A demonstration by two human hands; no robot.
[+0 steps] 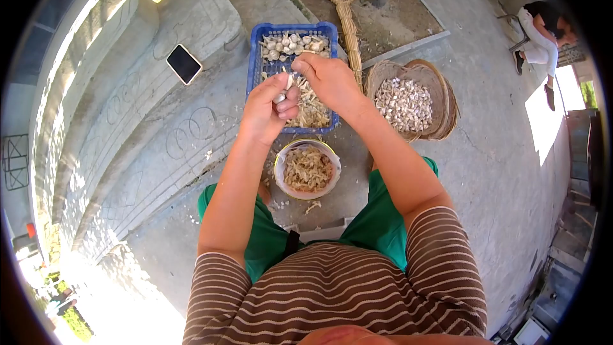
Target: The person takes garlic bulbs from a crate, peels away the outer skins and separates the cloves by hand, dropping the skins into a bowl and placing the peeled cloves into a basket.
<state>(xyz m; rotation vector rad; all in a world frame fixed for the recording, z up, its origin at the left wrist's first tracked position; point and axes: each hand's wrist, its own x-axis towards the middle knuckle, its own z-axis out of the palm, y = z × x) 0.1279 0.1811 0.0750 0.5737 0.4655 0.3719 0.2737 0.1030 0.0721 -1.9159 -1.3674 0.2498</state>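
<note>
Above the blue plastic crate (253, 80), both hands are close together. My left hand (267, 105) is closed around pale garlic cloves (280, 98), some showing between the fingers and thumb. My right hand (330, 83) is just to its right, thumb and fingers pinched together; anything in that pinch is too small or hidden to name. Whole garlic bulbs (290, 45) lie at the far end of the crate. Dry stalks and skins (311, 108) fill its near right part, partly behind my hands.
A lined bucket (279, 176) of garlic skins stands between my legs. To the right is a woven basket (440, 89) of separated cloves (403, 103). A straw broom (348, 25) lies behind. A phone (184, 64) rests on the concrete step. A person (543, 32) sits at far right.
</note>
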